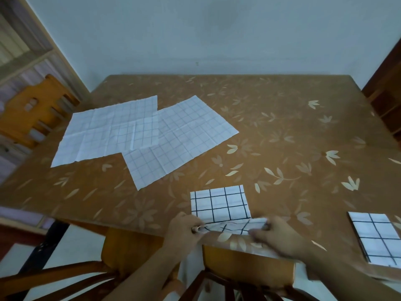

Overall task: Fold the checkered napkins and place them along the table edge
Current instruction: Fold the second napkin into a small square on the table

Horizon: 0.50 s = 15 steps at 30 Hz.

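Checkered napkin (pixel 220 205), part-folded, at the near table (pixel 282 127) edge.
My left hand (pixel 184 230) and right hand (pixel 275 234) each pinch an end of its rolled near edge. 1 folded napkin (pixel 377 235) lies right; 2 unfolded napkins (pixel 108 131) (pixel 180 137) overlap far left.

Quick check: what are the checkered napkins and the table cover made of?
Napkin being folded: apparently thin woven cloth, matte; it bunches softly where the left hand and right hand grip it. Table cover: probably vinyl, smooth with faint sheen and printed leaves.
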Tool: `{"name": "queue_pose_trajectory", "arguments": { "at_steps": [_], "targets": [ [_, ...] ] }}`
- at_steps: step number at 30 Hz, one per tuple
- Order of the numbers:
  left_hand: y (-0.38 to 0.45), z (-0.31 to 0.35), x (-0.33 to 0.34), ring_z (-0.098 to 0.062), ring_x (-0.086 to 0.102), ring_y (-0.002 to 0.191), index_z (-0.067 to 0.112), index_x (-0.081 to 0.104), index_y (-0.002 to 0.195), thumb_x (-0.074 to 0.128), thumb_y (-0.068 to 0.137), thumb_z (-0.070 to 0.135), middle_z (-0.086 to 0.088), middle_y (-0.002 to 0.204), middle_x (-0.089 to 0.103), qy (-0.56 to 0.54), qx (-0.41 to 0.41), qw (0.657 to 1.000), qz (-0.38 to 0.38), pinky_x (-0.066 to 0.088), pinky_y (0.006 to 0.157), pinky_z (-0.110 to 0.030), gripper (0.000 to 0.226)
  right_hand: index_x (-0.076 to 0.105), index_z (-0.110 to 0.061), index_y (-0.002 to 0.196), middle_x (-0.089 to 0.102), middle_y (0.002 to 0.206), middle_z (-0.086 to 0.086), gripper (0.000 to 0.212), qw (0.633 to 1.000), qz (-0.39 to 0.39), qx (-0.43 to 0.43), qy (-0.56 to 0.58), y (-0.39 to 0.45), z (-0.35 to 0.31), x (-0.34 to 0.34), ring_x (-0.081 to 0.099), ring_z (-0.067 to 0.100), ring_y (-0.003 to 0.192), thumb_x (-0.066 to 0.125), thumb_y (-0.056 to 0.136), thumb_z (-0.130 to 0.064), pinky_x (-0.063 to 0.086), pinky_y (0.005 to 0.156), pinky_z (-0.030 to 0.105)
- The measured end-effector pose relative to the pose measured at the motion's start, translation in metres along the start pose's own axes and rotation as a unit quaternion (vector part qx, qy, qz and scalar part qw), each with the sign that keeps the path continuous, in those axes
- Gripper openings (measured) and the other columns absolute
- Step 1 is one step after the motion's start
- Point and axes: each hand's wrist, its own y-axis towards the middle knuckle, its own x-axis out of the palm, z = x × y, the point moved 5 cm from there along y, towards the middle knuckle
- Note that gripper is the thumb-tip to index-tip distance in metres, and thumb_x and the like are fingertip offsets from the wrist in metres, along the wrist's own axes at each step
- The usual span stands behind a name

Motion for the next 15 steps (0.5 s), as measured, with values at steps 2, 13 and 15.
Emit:
{"name": "queue_pose_trajectory", "arguments": {
  "at_steps": [2,13,15],
  "targets": [
    [-0.004,-0.007,0.001,-0.005,0.060,0.079,0.024,0.074,0.089,0.069,0.088,0.028,0.011,0.082,0.069,-0.069,-0.070,0.995,-0.024,0.047,0.070,-0.018,0.007,0.074,-0.019,0.088,0.073,0.075,-0.003,0.016,0.996,-0.004,0.009,0.094,0.002,-0.001,0.003,0.057,0.014,0.061,0.061,0.093,-0.012,0.046,0.057,0.024],
    [0.009,0.002,0.011,-0.012,0.068,0.080,0.016,0.074,0.095,0.063,0.092,0.027,0.002,0.084,0.074,-0.224,-0.156,0.962,-0.028,0.052,0.083,-0.036,0.016,0.070,-0.016,0.097,0.075,0.079,0.005,0.013,0.992,0.069,0.065,0.085,0.003,0.010,-0.009,0.069,0.020,0.068,0.057,0.095,-0.018,0.054,0.064,0.030],
    [0.023,0.021,0.018,-0.011,0.069,0.078,0.017,0.074,0.098,0.062,0.094,0.024,0.004,0.086,0.075,-0.242,-0.141,0.960,-0.030,0.054,0.081,-0.034,0.015,0.072,-0.019,0.090,0.075,0.077,-0.002,0.013,0.988,0.127,0.067,0.061,-0.004,0.016,-0.028,0.071,0.018,0.074,0.059,0.093,-0.021,0.056,0.067,0.031]
  ]
}}
